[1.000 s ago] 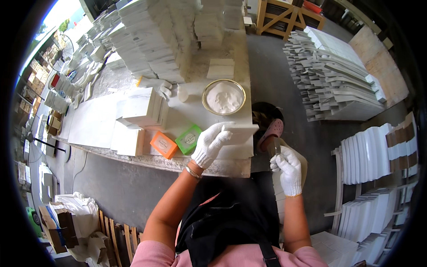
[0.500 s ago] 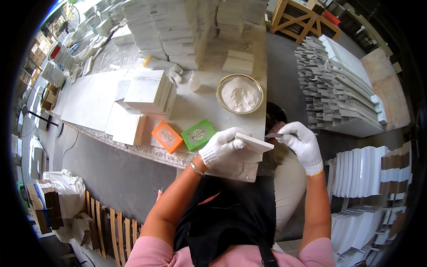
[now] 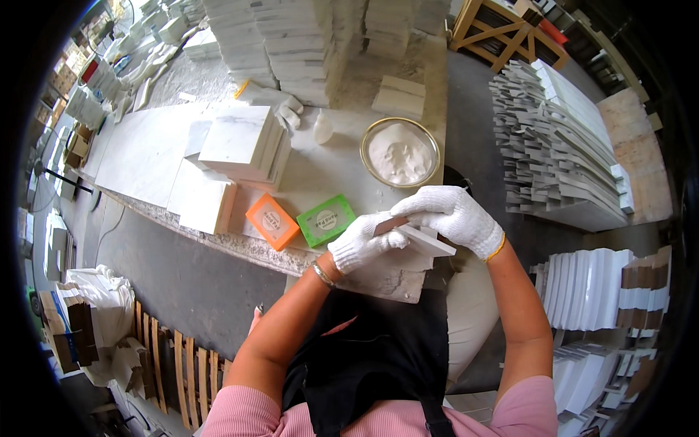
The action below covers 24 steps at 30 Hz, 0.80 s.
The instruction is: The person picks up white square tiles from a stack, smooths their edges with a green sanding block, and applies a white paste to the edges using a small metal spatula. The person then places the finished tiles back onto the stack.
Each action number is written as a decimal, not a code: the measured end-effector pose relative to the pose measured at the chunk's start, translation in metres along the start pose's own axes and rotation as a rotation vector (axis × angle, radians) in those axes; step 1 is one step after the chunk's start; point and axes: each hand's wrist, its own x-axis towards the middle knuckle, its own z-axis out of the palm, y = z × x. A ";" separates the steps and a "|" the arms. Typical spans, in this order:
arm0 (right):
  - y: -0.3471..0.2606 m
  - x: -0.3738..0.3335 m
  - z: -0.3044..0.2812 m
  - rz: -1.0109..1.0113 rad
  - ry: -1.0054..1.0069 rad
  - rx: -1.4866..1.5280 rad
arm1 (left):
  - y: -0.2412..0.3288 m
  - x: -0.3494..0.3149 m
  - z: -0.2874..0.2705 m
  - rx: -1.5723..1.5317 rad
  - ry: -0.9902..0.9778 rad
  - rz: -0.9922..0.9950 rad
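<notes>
My left hand (image 3: 364, 245), in a white knit glove, is closed around a white stone tile (image 3: 431, 243) just above the table's near edge. My right hand (image 3: 457, 218), gloved the same way, pinches a thin flat brownish piece (image 3: 389, 226) over the tile and close to the left fingers. What that piece is made of does not show clearly. Left of my left hand lie a green hand pad block (image 3: 326, 220) and an orange one (image 3: 273, 221). Beyond my hands stands a gold-rimmed bowl (image 3: 363, 154) holding white powder (image 3: 399, 151).
White tiles (image 3: 237, 138) are piled on the table left of the bowl. Near them are a small whitish bottle (image 3: 322, 129) and a spare glove (image 3: 269, 98). Tall stone stacks (image 3: 284, 51) rise behind. Stone strips (image 3: 542, 146) and a wooden crate (image 3: 502, 33) stand to the right.
My right hand has moved left, bringing the thin piece over the tile beside my left hand. The left hand still holds the tile, whose far end has tipped down a little.
</notes>
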 end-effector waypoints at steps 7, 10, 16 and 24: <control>0.008 -0.006 0.003 -0.089 0.050 -0.121 | 0.000 0.000 0.007 0.038 0.104 0.125; 0.003 -0.013 0.003 -0.098 0.062 -0.173 | 0.001 0.001 0.008 0.019 0.107 0.125; 0.001 -0.032 0.003 -0.051 0.117 -0.235 | 0.005 0.003 0.004 0.000 0.031 0.078; -0.011 -0.032 -0.005 0.041 0.099 -0.209 | 0.006 0.003 0.006 -0.059 0.023 0.094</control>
